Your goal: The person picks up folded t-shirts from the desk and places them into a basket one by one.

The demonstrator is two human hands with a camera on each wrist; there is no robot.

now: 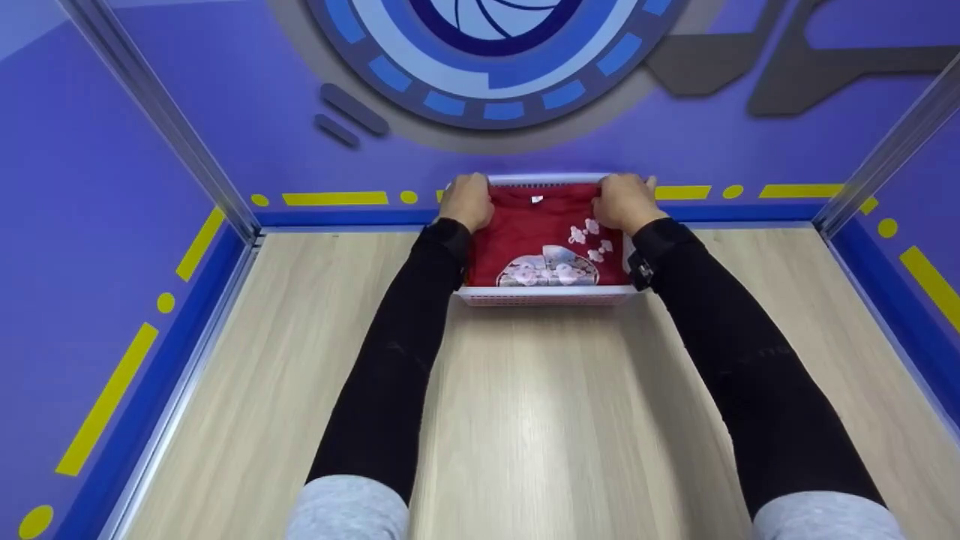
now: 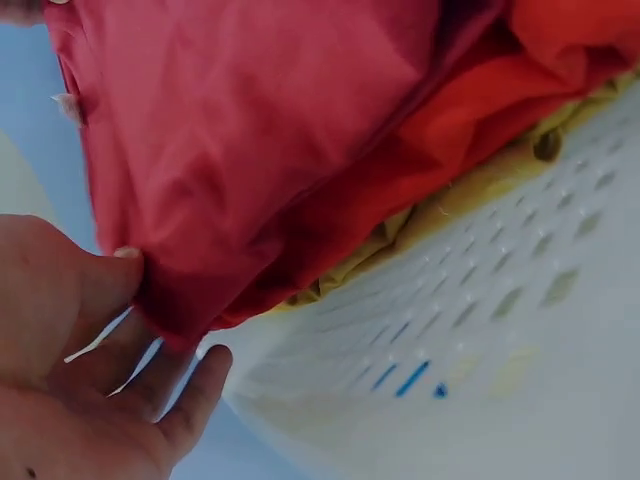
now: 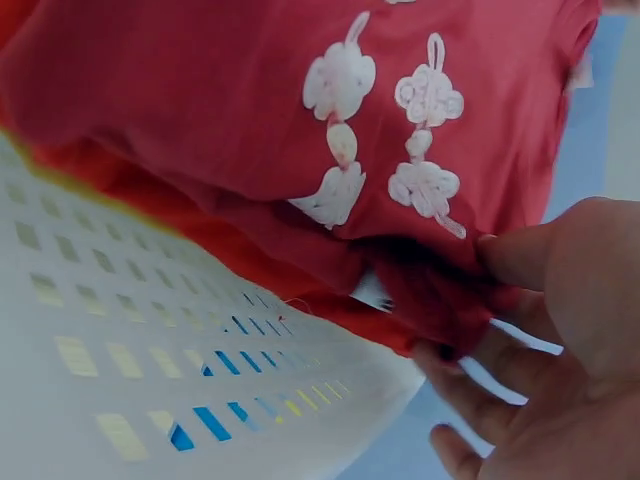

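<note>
A folded dark red shirt (image 1: 517, 232) with white floral knots and a printed patch lies on top in a white plastic basket (image 1: 544, 291). My left hand (image 1: 468, 202) pinches the shirt's far left corner between thumb and fingers, as the left wrist view shows. At the far right corner, my right hand (image 1: 627, 201) pinches the cloth the same way. Beneath the shirt, a bright orange-red garment (image 2: 440, 150) and a yellow one (image 2: 415, 235) show in the left wrist view. The basket's perforated side (image 3: 150, 330) fills the lower left of the right wrist view.
The basket stands on a light wooden table (image 1: 525, 420) against a blue-purple back panel (image 1: 360, 169) with yellow markings. Side panels (image 1: 97, 247) rise on the left and right, joined by metal corner posts (image 1: 165, 112).
</note>
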